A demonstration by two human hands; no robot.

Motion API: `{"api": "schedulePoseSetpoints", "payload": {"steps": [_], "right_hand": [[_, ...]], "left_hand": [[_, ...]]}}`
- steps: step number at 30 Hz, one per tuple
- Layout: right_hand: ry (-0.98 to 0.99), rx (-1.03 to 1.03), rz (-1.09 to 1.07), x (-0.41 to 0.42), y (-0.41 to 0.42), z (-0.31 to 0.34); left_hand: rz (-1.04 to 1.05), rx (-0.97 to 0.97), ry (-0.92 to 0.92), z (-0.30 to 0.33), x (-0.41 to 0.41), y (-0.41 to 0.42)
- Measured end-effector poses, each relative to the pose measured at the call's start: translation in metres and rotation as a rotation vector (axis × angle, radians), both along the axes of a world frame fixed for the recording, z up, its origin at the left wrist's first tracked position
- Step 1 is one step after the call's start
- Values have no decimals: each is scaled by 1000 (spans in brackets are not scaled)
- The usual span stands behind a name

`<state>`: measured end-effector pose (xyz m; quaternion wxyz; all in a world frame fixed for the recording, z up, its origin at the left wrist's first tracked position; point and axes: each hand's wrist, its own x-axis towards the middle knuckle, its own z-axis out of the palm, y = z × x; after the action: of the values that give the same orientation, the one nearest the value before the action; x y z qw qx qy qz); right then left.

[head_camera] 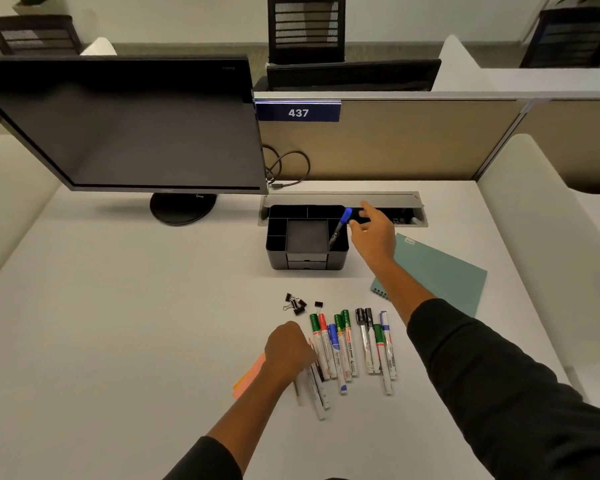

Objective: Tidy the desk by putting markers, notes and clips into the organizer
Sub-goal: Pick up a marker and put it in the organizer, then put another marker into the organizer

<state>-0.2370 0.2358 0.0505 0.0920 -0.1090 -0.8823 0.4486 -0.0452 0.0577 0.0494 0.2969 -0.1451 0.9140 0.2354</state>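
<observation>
A black desk organizer (307, 261) stands mid-desk with a blue-capped marker (341, 226) leaning in its right compartment. My right hand (373, 233) hovers just right of that marker, fingers apart, holding nothing. A row of whiteboard markers (350, 344) with green, red, blue and black caps lies near the front. My left hand (288, 348) rests at the left end of that row, fingers curled over a few markers (314, 386). Orange and pink sticky notes (248, 377) show partly from under my left wrist. Several black binder clips (297, 304) lie behind the markers.
A dark monitor (125, 133) on a round stand fills the left back. A teal spiral notebook (440, 271) lies at the right under my right forearm. An open cable tray (395, 209) runs behind the organizer, below the partition with the sign 437.
</observation>
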Motion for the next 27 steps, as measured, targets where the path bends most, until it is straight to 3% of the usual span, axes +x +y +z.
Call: {"api": "schedulePoseSetpoints", "payload": {"steps": [5, 9, 13, 19, 27], "right_hand": [[13, 100, 13, 33, 31, -4], [-295, 290, 275, 73, 56, -16], [-494, 460, 282, 111, 80, -36], [-532, 377, 226, 138, 89, -49], [-537, 353, 196, 144, 88, -49]], "left_hand": [[54, 87, -63, 12, 0, -11], [93, 164, -119, 33, -6, -23], [200, 279, -123, 67, -21, -36], [445, 466, 117, 120, -61, -63], [798, 638, 494, 125, -131, -91]]}}
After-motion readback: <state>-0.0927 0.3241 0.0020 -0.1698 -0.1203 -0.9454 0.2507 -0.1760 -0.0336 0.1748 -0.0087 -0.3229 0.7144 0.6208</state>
